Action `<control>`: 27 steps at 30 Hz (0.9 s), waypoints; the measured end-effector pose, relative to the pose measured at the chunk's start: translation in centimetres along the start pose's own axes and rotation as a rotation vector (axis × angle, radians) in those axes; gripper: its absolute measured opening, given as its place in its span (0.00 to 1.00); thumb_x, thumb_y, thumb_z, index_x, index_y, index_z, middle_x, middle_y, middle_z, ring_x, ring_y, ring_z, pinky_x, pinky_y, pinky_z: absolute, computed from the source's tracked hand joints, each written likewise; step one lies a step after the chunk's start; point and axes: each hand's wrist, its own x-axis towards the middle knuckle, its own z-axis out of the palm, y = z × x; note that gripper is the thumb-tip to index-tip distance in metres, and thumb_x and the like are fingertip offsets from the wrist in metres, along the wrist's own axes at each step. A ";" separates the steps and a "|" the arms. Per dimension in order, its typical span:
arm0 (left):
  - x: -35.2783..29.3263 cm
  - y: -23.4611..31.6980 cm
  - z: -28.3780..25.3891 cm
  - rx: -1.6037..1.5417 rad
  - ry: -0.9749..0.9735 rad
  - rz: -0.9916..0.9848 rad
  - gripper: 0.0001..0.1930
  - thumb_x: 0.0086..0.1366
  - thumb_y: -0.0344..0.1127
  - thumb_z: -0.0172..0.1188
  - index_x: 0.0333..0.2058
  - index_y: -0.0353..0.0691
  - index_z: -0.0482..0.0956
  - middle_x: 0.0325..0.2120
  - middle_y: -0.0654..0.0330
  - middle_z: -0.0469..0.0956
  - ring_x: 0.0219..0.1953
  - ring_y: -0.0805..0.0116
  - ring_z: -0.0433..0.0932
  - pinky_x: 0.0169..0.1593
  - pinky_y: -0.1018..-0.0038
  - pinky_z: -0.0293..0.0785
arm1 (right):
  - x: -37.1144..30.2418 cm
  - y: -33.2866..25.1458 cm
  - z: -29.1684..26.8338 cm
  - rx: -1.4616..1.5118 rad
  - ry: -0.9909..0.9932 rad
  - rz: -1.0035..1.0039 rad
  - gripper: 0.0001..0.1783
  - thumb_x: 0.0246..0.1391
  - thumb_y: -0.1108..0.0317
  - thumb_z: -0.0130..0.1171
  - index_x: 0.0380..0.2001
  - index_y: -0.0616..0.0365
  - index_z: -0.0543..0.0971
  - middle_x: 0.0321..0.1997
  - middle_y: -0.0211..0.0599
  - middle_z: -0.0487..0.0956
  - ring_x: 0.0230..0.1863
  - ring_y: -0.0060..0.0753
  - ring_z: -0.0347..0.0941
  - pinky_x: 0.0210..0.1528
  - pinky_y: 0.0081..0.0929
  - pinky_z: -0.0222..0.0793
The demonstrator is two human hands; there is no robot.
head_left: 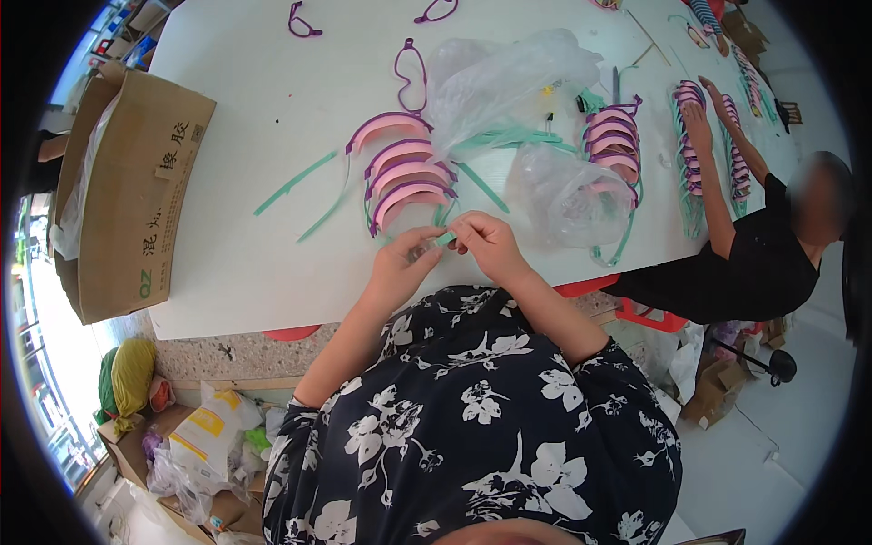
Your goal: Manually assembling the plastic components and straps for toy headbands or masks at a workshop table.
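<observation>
At the table's near edge my left hand (405,262) and my right hand (488,245) meet, fingers closed. Between their fingertips they pinch a short length of green strap (445,238). What else the fingers may cover is hidden. Just beyond them lies a row of curved pink-and-purple goggle-like pieces (400,169), nested one behind another, with green straps hanging off their sides. Loose green straps (296,183) stretch out to the left of this row. A bare purple frame (411,74) rests behind it.
Clear plastic bags (574,195) lie right of the row, beside another stack of pink-and-purple pieces (613,141). A cardboard box (136,195) stands at the table's left. On the right, a person in black (761,250) reaches over more stacks. The white table (245,272) ends near my body.
</observation>
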 end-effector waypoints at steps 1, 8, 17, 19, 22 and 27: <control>-0.1 0.3 0.0 0.117 -0.018 0.012 0.08 0.63 0.30 0.60 0.41 0.35 0.79 0.30 0.66 0.77 0.35 0.78 0.73 0.40 0.79 0.69 | 0.0 0.2 -0.3 -0.107 -0.003 -0.049 0.14 0.62 0.62 0.54 0.31 0.63 0.78 0.26 0.29 0.75 0.30 0.21 0.72 0.34 0.21 0.66; 0.5 -1.3 0.4 0.152 0.055 -0.035 0.08 0.63 0.32 0.61 0.38 0.35 0.77 0.26 0.66 0.76 0.29 0.78 0.72 0.36 0.80 0.69 | 4.0 0.3 -2.6 -0.205 0.271 -0.132 0.10 0.61 0.67 0.55 0.34 0.64 0.77 0.30 0.32 0.77 0.30 0.19 0.71 0.35 0.19 0.67; 0.5 -1.1 1.2 -0.053 0.127 -0.103 0.09 0.64 0.32 0.61 0.38 0.34 0.76 0.26 0.65 0.77 0.28 0.80 0.72 0.34 0.80 0.69 | 16.7 0.2 -7.3 -0.864 0.462 -0.020 0.11 0.49 0.65 0.61 0.35 0.56 0.78 0.37 0.44 0.78 0.41 0.49 0.76 0.41 0.43 0.72; 0.4 -1.5 1.2 -0.046 0.141 -0.114 0.09 0.64 0.32 0.61 0.39 0.34 0.76 0.26 0.65 0.77 0.29 0.80 0.72 0.34 0.80 0.70 | 17.1 0.3 -6.7 -0.900 0.525 -0.010 0.13 0.48 0.61 0.62 0.35 0.56 0.78 0.38 0.43 0.78 0.41 0.49 0.76 0.41 0.44 0.72; 0.2 -2.0 1.2 -0.025 0.146 -0.137 0.09 0.63 0.32 0.61 0.40 0.34 0.76 0.27 0.64 0.78 0.29 0.80 0.73 0.35 0.80 0.70 | 18.1 0.9 -6.4 -0.978 0.561 0.023 0.14 0.47 0.59 0.62 0.34 0.56 0.78 0.38 0.43 0.78 0.41 0.49 0.76 0.41 0.44 0.72; 0.0 -1.1 1.3 -0.023 0.148 -0.111 0.09 0.64 0.33 0.61 0.39 0.33 0.77 0.28 0.64 0.78 0.31 0.79 0.74 0.36 0.80 0.71 | 18.3 2.0 -6.8 -0.932 0.568 -0.124 0.15 0.46 0.60 0.63 0.35 0.57 0.77 0.37 0.43 0.77 0.38 0.48 0.76 0.40 0.43 0.72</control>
